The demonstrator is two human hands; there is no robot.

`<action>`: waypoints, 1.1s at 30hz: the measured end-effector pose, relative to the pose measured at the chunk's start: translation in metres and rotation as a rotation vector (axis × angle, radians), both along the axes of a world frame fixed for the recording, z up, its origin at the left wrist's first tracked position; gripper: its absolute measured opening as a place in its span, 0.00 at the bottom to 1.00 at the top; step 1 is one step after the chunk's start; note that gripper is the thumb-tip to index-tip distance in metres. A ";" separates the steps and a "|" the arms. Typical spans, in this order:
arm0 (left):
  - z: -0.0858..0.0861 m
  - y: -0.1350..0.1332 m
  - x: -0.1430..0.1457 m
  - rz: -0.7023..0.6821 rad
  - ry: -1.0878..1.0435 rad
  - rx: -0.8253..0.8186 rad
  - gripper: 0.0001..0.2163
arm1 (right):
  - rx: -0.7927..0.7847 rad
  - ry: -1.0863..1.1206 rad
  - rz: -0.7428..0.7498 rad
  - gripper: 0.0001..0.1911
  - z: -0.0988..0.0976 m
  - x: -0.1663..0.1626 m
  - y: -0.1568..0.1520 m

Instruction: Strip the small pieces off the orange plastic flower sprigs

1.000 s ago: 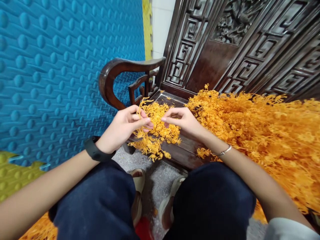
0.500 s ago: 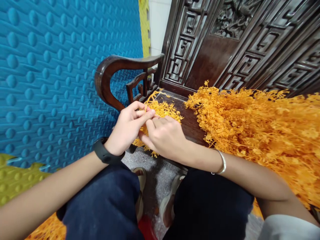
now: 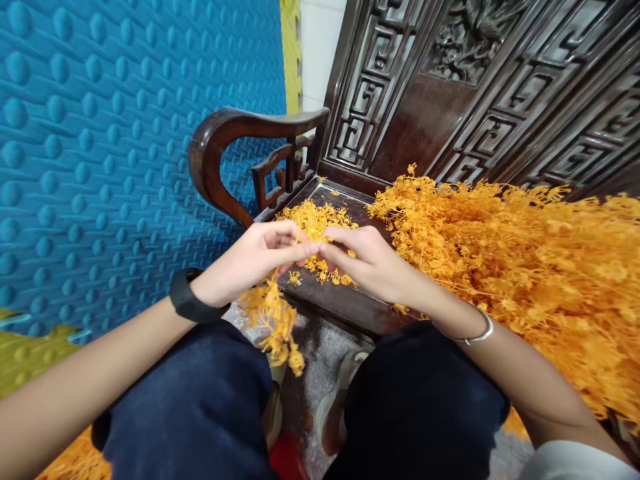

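My left hand [image 3: 260, 259] is closed in a pinch on a strand of small orange plastic flowers [image 3: 277, 320], which dangles below it over the gap between my knees. Thumb and fingers of my right hand [image 3: 373, 265] pinch at the same spot, tips touching those of the left. A bit of yellow-orange plastic shows between the fingertips; its exact shape is hidden. Just beyond the hands, a small pile of loose yellow-orange flower pieces [image 3: 320, 217] lies on the dark wooden seat [image 3: 345, 301].
A large heap of orange plastic flowers [image 3: 525, 260] covers the seat to the right. The bench's curved armrest [image 3: 215, 133] and carved backrest [image 3: 415, 127] rise beyond. Blue foam matting [image 3: 125, 167] spans the left. Something red [image 3: 287, 457] sits on the floor between my feet.
My right hand has shifted right and turned, its fingertips now meeting the left's. A flower strand now hangs below my left hand; the yellow loop above it is no longer visible.
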State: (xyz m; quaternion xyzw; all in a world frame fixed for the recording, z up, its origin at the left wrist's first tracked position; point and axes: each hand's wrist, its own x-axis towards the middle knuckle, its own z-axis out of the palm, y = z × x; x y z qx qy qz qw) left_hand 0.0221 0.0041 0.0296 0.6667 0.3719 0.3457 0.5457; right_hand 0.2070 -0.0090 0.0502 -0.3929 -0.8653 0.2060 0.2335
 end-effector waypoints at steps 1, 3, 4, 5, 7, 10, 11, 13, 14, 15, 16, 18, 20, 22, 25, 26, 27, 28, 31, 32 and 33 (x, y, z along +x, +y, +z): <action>0.000 0.000 -0.002 -0.023 0.029 0.004 0.11 | -0.012 0.007 0.011 0.16 0.001 0.003 0.002; 0.000 -0.001 -0.005 -0.040 0.060 0.028 0.10 | -0.036 0.006 0.047 0.17 0.003 0.009 0.007; 0.001 -0.001 -0.006 -0.035 0.067 0.045 0.10 | -0.043 0.004 0.062 0.17 0.004 0.011 0.009; 0.001 -0.002 -0.006 -0.022 0.073 0.059 0.10 | -0.047 0.008 0.073 0.17 0.004 0.014 0.012; 0.002 -0.004 -0.008 0.018 0.092 0.070 0.12 | -0.070 0.034 0.084 0.17 0.003 0.019 0.016; 0.000 -0.006 -0.009 0.041 0.134 0.072 0.14 | -0.146 0.068 0.108 0.17 0.001 0.024 0.020; -0.001 -0.006 -0.010 0.033 0.152 0.077 0.14 | -0.174 0.066 0.115 0.17 0.000 0.026 0.020; -0.003 -0.008 -0.012 0.012 0.187 0.095 0.15 | -0.209 0.044 0.127 0.18 -0.001 0.029 0.021; -0.003 -0.010 -0.013 0.003 0.204 0.103 0.15 | -0.216 0.028 0.138 0.18 -0.001 0.030 0.021; -0.004 -0.011 -0.014 -0.005 0.220 0.110 0.15 | -0.216 0.008 0.155 0.18 0.000 0.032 0.020; -0.004 -0.013 -0.014 -0.011 0.236 0.115 0.16 | -0.203 -0.015 0.176 0.19 0.000 0.033 0.020; -0.002 -0.017 -0.014 -0.024 0.266 0.123 0.16 | -0.135 -0.072 0.206 0.20 0.001 0.034 0.017; 0.001 -0.022 -0.011 -0.024 0.287 0.139 0.17 | -0.020 -0.126 0.202 0.20 0.004 0.032 0.012; 0.004 -0.027 -0.008 -0.015 0.297 0.166 0.17 | 0.097 -0.155 0.190 0.19 0.007 0.030 0.006; 0.007 -0.032 -0.007 -0.011 0.292 0.185 0.17 | 0.180 -0.184 0.180 0.19 0.010 0.034 0.002; 0.008 -0.033 -0.009 -0.001 0.288 0.181 0.17 | 0.200 -0.199 0.142 0.19 0.010 0.040 0.004; 0.009 -0.033 -0.013 0.029 0.278 0.176 0.16 | 0.225 -0.215 0.067 0.19 0.008 0.049 0.008; 0.009 -0.033 -0.018 0.079 0.266 0.169 0.16 | 0.248 -0.234 -0.035 0.18 0.005 0.061 0.014; 0.010 -0.029 -0.034 0.279 0.188 0.165 0.14 | 0.276 -0.247 -0.429 0.17 -0.013 0.098 0.039; 0.010 -0.027 -0.037 0.314 0.158 0.167 0.14 | 0.236 -0.253 -0.496 0.16 -0.021 0.107 0.049; 0.010 -0.025 -0.038 0.321 0.138 0.164 0.14 | 0.197 -0.272 -0.523 0.15 -0.030 0.112 0.058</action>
